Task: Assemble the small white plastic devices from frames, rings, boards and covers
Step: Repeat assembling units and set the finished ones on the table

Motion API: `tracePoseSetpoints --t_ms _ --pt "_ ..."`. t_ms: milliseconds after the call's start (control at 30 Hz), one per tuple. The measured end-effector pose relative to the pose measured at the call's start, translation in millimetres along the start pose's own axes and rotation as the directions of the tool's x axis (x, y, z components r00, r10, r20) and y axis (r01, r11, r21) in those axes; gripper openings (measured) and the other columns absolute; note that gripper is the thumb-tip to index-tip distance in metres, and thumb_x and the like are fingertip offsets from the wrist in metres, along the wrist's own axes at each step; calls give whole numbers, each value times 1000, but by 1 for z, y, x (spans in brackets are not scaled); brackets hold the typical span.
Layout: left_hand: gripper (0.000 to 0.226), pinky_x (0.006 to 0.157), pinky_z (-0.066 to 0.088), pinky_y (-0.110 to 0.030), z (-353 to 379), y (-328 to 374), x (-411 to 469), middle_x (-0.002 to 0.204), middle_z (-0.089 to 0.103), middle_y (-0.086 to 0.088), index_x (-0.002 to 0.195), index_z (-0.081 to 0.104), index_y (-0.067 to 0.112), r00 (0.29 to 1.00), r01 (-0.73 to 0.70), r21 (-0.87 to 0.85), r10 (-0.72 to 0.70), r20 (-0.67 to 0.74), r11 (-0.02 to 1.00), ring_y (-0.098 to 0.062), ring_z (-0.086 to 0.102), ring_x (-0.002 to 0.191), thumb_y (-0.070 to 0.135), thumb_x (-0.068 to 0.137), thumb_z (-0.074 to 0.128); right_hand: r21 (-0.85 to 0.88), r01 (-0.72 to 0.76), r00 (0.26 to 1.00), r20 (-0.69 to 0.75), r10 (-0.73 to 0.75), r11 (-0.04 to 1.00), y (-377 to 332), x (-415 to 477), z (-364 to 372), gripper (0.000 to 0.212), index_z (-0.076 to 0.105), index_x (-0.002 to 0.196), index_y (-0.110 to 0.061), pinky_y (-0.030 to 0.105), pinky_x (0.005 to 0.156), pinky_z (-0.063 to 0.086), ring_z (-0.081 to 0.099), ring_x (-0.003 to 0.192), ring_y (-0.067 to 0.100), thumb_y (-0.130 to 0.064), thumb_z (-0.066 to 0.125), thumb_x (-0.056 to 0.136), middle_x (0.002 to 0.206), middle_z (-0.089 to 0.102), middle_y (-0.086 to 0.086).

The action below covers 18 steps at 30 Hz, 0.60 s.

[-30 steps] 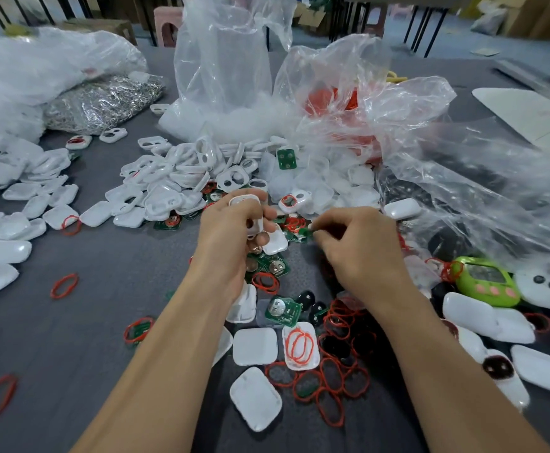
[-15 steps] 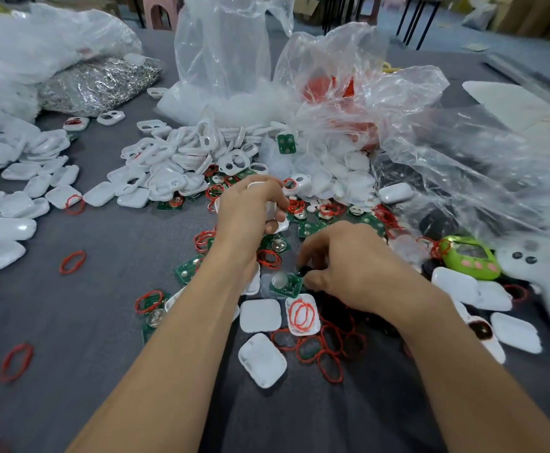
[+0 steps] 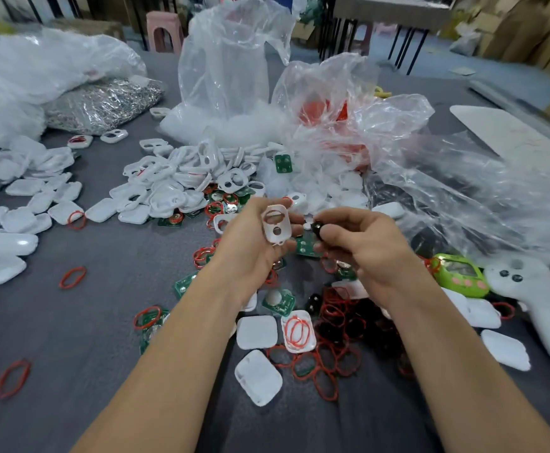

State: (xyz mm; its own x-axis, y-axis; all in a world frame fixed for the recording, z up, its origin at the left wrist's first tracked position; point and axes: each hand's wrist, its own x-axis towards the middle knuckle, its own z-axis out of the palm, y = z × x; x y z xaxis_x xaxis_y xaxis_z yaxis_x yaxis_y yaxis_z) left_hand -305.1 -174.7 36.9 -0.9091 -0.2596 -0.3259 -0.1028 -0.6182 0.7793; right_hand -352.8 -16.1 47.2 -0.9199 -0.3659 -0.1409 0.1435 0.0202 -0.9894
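Observation:
My left hand [image 3: 254,243] holds a white plastic frame [image 3: 276,227] with two holes, lifted above the table, its inside turned toward me. My right hand [image 3: 361,246] pinches a small black round part [image 3: 317,229] just right of the frame, a small gap apart. Below the hands lie green circuit boards [image 3: 278,300], red rings [image 3: 329,364] in a heap with more black parts, and white covers [image 3: 256,331]. One cover [image 3: 298,331] has red rings lying in it. A pile of white frames [image 3: 182,181] lies behind the hands.
Clear plastic bags [image 3: 231,70] stand at the back, one with red contents [image 3: 329,116]. A silver foil bag [image 3: 103,104] sits back left. Rows of white covers [image 3: 22,217] fill the left side. A green toy [image 3: 459,277] and a white controller [image 3: 535,299] lie at the right.
My right hand went down to the black parts near the table, picked one up and raised it beside the frame. My left hand turned the frame so its inside faces me.

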Motion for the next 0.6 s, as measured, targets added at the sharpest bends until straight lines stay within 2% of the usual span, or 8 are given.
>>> tracePoseSetpoints --t_ms 67,200,300,367,467,600 --pt "40 73 56 -34 -3 2 1 100 66 -16 122 60 3 994 75 -78 -68 81 994 -25 65 86 32 109 36 69 -8 999 -48 12 998 -3 10 2 29 77 77 -15 30 49 54 68 56 15 10 68 88 65 72 7" --pt "58 92 56 -44 -6 4 5 115 65 -22 127 58 3 979 154 -129 -133 156 980 -34 65 104 51 108 30 12 90 986 -141 -88 996 0 20 8 29 78 71 -20 31 59 57 69 66 18 6 74 83 74 76 5" --pt "62 106 49 -51 -3 1 8 117 65 -20 134 55 2 976 151 -84 -136 168 985 -32 65 107 51 108 29 -158 207 954 -184 -235 966 9 19 14 24 78 74 -21 32 51 55 72 64 21 1 74 80 74 77 2" --pt "66 114 42 -56 -1 -2 8 127 63 -19 143 49 -3 971 155 -55 -142 193 986 -32 61 118 50 108 27 -289 296 913 -193 -359 910 15 15 18 23 78 75 -27 25 52 52 71 60 10 -5 79 79 73 77 -6" --pt "66 117 38 -54 2 -5 7 145 57 -22 146 47 -2 959 155 -36 -142 246 987 -35 54 136 48 108 27 -405 426 835 -169 -524 809 18 9 22 31 79 76 -35 17 70 57 73 76 -2 -4 84 77 80 76 -21" --pt "75 122 31 -52 7 -8 2 146 55 -21 148 46 -1 929 153 -52 -126 349 987 -33 54 135 51 94 38 -464 488 777 -154 -611 739 25 6 27 25 83 84 -19 3 83 47 68 90 -12 4 83 76 90 69 -29"
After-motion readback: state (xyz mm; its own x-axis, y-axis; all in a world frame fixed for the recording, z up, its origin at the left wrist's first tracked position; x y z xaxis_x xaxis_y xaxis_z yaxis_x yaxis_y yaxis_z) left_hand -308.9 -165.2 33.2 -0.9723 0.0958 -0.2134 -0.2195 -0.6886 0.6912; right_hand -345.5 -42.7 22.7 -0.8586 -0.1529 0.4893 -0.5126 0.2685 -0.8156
